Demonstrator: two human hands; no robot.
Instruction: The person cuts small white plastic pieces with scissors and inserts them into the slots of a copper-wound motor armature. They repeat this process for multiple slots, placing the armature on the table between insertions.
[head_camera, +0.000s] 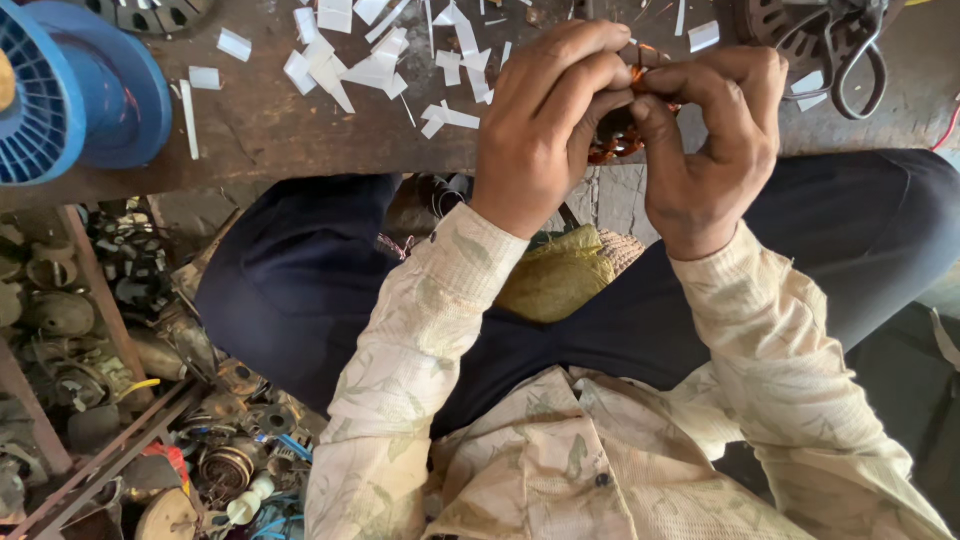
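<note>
My left hand (545, 120) and my right hand (710, 140) meet at the edge of a worn wooden bench (260, 130). Between them they grip a dark round motor part wound with copper wire (612, 140). Most of that part is hidden by my fingers. The left fingers curl over its top; the right thumb and fingers pinch its right side. My sleeves are pale with a leaf print.
Several white paper strips (370, 70) litter the bench. A blue wire spool (70, 95) stands at the left. Dark metal parts (830, 40) lie at the top right. A yellowish cloth (560, 275) rests on my lap. Scrap motor parts (130, 400) pile up on the floor at the left.
</note>
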